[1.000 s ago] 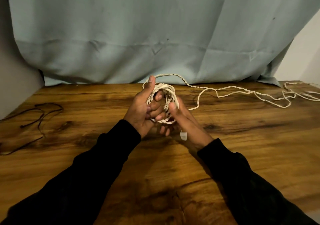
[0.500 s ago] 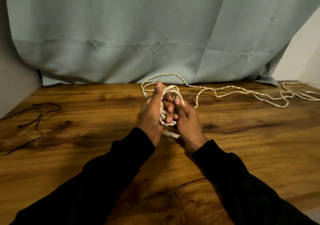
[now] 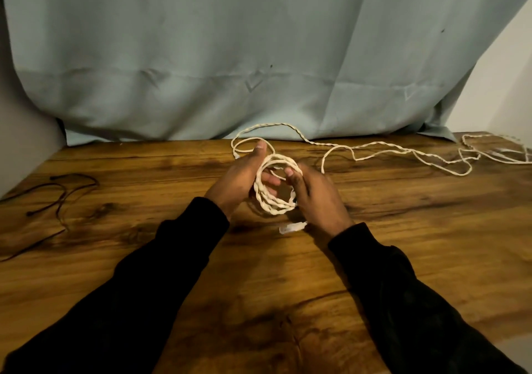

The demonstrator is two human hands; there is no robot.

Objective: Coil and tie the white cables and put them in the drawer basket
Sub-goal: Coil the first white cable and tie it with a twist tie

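Wooden tabletop [image 3: 288, 301] before the teal curtain [image 3: 259, 57]: we open out the white cable coil [image 3: 273, 189].
Our left hand [image 3: 239, 181] and right hand [image 3: 316, 192] each grip a side of the coil, just above the table. Half a second ago the hands were bunched together; now they sit apart, loops rounded, plug [image 3: 292, 227] dangling below. Uncoiled cable [image 3: 403, 152] trails right of the coil, so winding isn't finished.

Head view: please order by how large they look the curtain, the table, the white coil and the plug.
1. Curtain and table: both fill much of the frame, too alike to rank.
2. White coil, between the hands.
3. Plug, smallest.
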